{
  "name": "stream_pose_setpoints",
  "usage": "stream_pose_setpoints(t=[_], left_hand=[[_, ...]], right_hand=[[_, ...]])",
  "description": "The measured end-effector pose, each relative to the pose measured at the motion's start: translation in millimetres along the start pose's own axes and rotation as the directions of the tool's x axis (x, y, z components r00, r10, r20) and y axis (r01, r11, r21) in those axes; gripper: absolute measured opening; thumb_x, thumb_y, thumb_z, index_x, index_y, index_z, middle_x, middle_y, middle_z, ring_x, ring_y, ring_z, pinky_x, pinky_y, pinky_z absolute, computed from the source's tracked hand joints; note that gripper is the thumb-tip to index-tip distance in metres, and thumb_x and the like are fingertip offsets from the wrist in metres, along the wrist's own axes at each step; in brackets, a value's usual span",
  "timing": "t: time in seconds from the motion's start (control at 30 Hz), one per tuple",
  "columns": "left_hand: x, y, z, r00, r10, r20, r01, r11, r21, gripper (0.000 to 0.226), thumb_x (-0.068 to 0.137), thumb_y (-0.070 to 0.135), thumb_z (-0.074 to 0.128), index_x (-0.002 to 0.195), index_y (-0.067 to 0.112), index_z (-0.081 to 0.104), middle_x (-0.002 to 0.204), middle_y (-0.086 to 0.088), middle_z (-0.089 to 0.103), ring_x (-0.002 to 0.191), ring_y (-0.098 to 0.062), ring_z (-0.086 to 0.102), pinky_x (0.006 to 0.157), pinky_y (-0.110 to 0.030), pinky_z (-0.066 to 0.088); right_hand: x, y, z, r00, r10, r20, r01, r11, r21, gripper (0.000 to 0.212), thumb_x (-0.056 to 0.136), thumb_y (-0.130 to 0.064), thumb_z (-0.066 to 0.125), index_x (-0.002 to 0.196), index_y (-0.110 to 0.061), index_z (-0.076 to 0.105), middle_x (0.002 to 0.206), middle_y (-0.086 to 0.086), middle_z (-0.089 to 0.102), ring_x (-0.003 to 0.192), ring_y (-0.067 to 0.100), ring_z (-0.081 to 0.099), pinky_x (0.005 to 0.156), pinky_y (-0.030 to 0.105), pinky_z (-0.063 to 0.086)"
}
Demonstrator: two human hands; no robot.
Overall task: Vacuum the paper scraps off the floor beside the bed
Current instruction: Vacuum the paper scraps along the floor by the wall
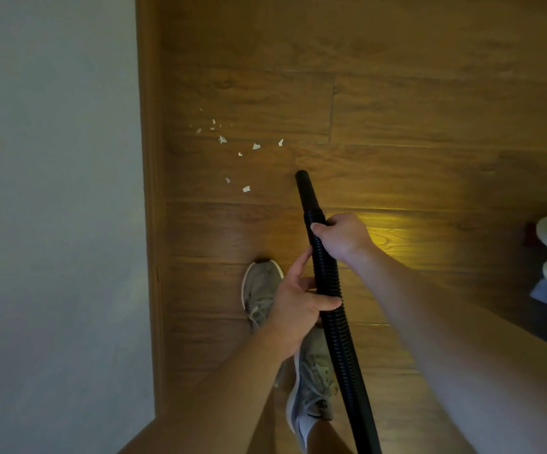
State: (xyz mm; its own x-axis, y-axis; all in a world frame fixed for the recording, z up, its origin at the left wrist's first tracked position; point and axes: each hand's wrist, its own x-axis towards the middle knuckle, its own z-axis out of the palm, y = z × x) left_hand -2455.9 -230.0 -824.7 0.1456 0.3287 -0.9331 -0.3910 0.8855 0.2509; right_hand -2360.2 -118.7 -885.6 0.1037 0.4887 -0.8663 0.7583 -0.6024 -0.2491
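- Now both left hand and right hand curl fingers round the black ribbed vacuum hose.
- White paper scraps lie at eleven o'clock from its nozzle.

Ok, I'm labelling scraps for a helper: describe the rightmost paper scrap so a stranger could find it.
On the wood floor, white scraps lie scattered near the wooden strip at the left. Follow the black vacuum hose up to its nozzle tip; the rightmost scrap lies just beyond it, apart from the cluster.
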Motion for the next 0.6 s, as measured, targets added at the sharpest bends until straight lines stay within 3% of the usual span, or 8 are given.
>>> stream_pose_setpoints(t=[0.17, 0.33, 0.43, 0.6], left_hand=[[1.9, 20.0, 3.4, 1.0, 0.017, -0.002, -0.017, 0.997, -0.078, 0.098, 0.075, -0.021, 0.071, 0.15, 0.036, 0.043, 0.12, -0.021, 0.069, 0.091, -0.025, 0.074, 0.072, -0.036, 0.062], [6.6, 32.9, 12.6, 0.998, 0.057, -0.005, -0.057, 0.989, -0.138, 0.09, 0.077, -0.02, 0.069, 0.139, 0.041, 0.049, 0.12, -0.013, 0.071, 0.105, -0.031, 0.071, 0.092, -0.053, 0.059], [11.7, 42.2, 16.0, 0.997, 0.067, -0.024, -0.07, 0.988, -0.139, 0.096, 0.076, -0.02, 0.069, 0.151, 0.035, 0.044, 0.118, -0.012, 0.072, 0.105, -0.031, 0.071, 0.091, -0.053, 0.059], [14.6, 56.7, 19.7, 0.997, 0.064, -0.051, -0.071, 0.986, -0.151, 0.098, 0.077, -0.02, 0.069, 0.152, 0.035, 0.04, 0.12, -0.014, 0.07, 0.107, -0.035, 0.07, 0.092, -0.056, 0.058]], right_hand=[[6.4, -20.0, -6.8, 1.0, -0.017, 0.023, 0.017, 1.0, -0.001, 0.027, 0.093, -0.037, 0.062, 0.091, -0.011, 0.07, 0.077, 0.005, 0.066, 0.069, 0.021, 0.061, 0.051, 0.026, 0.038], [14.4, -36.3, -19.3, 0.998, -0.044, 0.041, 0.046, 0.998, -0.035, 0.027, 0.092, -0.038, 0.063, 0.088, -0.012, 0.068, 0.075, 0.004, 0.065, 0.065, 0.018, 0.061, 0.048, 0.025, 0.037], [21.8, -46.1, -26.1, 0.997, -0.076, 0.031, 0.077, 0.996, -0.035, 0.024, 0.092, -0.038, 0.064, 0.083, -0.016, 0.066, 0.072, 0.001, 0.064, 0.062, 0.014, 0.06, 0.047, 0.023, 0.036], [31.9, -59.9, -30.6, 0.992, -0.113, 0.058, 0.117, 0.989, -0.088, 0.024, 0.093, -0.039, 0.063, 0.088, -0.016, 0.067, 0.077, 0.002, 0.065, 0.068, 0.015, 0.061, 0.051, 0.025, 0.039]])
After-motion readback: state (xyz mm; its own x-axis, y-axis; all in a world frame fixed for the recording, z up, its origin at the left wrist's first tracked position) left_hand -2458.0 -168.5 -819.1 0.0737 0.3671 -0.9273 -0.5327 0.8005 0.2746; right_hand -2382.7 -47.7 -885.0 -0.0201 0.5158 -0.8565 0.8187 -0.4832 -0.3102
